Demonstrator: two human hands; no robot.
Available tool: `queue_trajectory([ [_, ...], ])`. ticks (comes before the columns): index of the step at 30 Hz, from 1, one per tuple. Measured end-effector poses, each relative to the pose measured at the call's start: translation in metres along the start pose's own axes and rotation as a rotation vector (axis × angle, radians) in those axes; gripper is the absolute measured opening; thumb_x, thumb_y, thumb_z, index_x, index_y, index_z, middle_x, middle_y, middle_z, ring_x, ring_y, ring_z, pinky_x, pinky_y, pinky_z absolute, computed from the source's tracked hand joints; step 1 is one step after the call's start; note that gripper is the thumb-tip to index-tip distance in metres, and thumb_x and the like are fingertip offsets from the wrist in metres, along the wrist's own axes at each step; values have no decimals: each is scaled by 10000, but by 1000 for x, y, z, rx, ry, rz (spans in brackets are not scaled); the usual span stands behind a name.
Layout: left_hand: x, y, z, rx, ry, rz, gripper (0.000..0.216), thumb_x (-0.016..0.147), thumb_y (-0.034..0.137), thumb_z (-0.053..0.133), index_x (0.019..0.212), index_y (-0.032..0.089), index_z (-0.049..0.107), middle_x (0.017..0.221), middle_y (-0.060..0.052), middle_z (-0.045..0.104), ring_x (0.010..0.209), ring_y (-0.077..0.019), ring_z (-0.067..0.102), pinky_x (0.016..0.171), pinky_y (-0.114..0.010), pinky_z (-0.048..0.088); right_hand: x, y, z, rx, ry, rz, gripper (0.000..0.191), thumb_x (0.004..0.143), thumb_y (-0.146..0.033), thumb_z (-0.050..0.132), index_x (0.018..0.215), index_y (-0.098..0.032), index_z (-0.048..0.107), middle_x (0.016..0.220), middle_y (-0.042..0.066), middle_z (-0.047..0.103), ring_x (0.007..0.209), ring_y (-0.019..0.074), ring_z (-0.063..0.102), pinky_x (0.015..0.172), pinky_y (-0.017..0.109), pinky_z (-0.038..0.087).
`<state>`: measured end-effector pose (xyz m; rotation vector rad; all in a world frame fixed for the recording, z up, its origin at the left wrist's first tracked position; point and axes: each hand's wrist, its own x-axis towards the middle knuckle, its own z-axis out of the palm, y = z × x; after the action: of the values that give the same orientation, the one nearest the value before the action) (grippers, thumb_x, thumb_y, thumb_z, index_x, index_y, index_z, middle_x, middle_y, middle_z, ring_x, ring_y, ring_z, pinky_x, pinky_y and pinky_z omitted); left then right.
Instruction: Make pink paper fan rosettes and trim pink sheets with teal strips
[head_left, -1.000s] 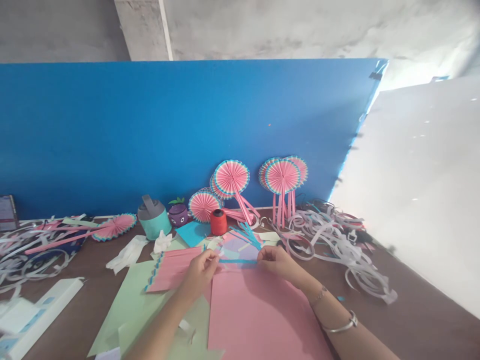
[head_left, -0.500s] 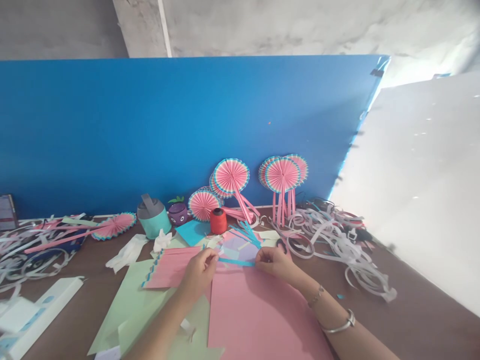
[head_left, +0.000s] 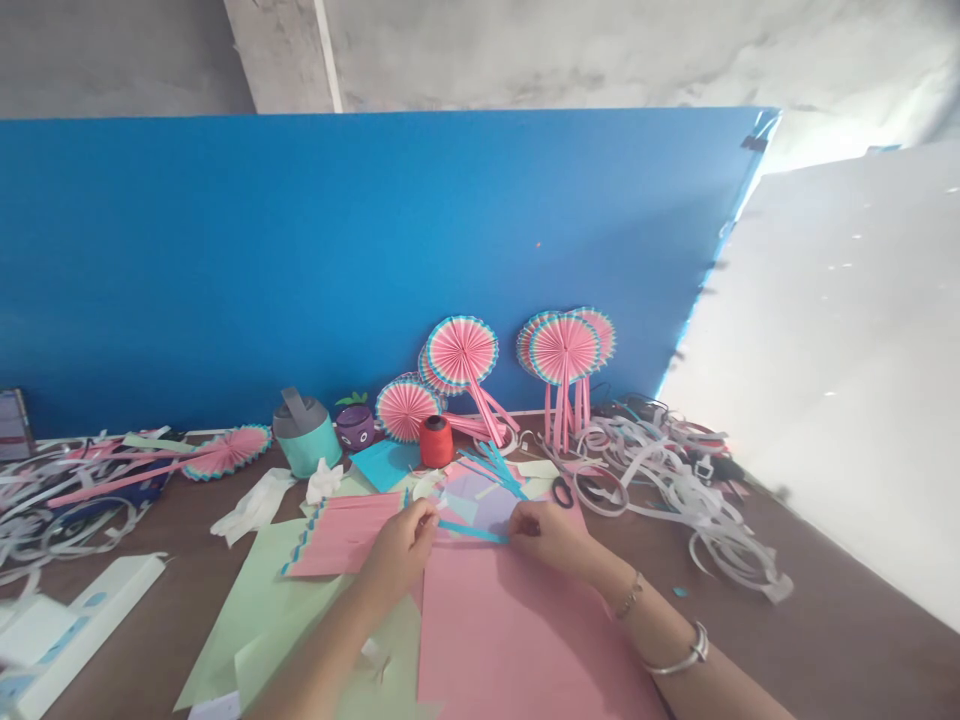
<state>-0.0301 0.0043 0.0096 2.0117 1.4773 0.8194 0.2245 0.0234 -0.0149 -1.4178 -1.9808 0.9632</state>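
Note:
A narrow blue paper strip (head_left: 474,532) stretches between my two hands above a pink paper sheet (head_left: 525,630). My left hand (head_left: 409,535) pinches the strip's left end, and my right hand (head_left: 536,530) pinches the right end. Left of my left hand lies a pleated pink paper (head_left: 341,540) with blue-striped edges, resting on green sheets (head_left: 277,610). More loose blue strips (head_left: 491,468) are heaped just beyond my hands. Black scissor handles (head_left: 562,491) show beside my right hand; the blades cannot be made out.
Finished pink paper fans (head_left: 566,348) lean on the blue partition (head_left: 337,250). A red thread spool (head_left: 436,442), a teal pot (head_left: 307,440) and a purple cup (head_left: 356,427) stand at the back. Tangled white strips (head_left: 675,480) cover the right; a power strip (head_left: 97,620) lies left.
My right hand has shifted slightly left and down, so the blue strip now slopes down to the right. The scissor handles show more fully.

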Motion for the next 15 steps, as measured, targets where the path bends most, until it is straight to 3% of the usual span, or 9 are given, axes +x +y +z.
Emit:
queue_trajectory([
  [8,-1,2,1,-60,-26,11,244,913,346,328,773,224,487,693,5,555,699,-169,559,655,-252,389,-1,-4,0,-145,22,1,155,666,-88,554,739,-174,660,725,24,692,665,143,594,582,225,386],
  [15,-2,3,-1,31,-16,-2,224,905,318,344,771,225,498,701,4,567,710,-169,567,640,-246,377,-5,-12,-3,-220,21,1,159,675,-104,555,752,-181,671,742,24,695,680,146,595,578,222,364],
])
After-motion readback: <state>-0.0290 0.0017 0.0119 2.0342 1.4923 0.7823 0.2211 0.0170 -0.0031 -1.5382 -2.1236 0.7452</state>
